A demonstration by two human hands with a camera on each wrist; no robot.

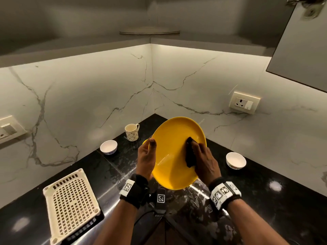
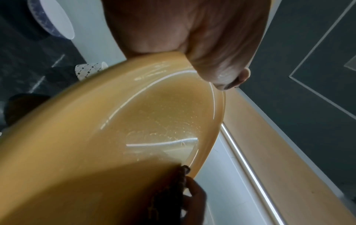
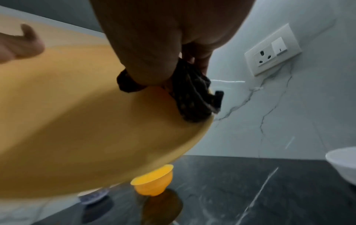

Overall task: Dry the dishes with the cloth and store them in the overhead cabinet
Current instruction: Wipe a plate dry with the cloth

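Note:
A yellow plate (image 1: pixel 172 147) is held tilted above the black counter, its face toward me. My left hand (image 1: pixel 146 156) grips its left rim, thumb on the face. My right hand (image 1: pixel 203 160) holds a dark cloth (image 1: pixel 190 152) bunched against the plate's right side. In the left wrist view the plate (image 2: pixel 115 129) fills the frame, with the cloth (image 2: pixel 173 190) at its lower edge. In the right wrist view the cloth (image 3: pixel 192 97) is pressed on the plate (image 3: pixel 77 121) near its rim.
On the counter (image 1: pixel 256 191) stand a patterned mug (image 1: pixel 131 132), a white bowl (image 1: pixel 108 147) at left, another white bowl (image 1: pixel 235 160) at right and a small yellow cup (image 3: pixel 152 181) under the plate. A white perforated tray (image 1: pixel 70 204) lies front left. An open cabinet door (image 1: pixel 304 46) hangs upper right.

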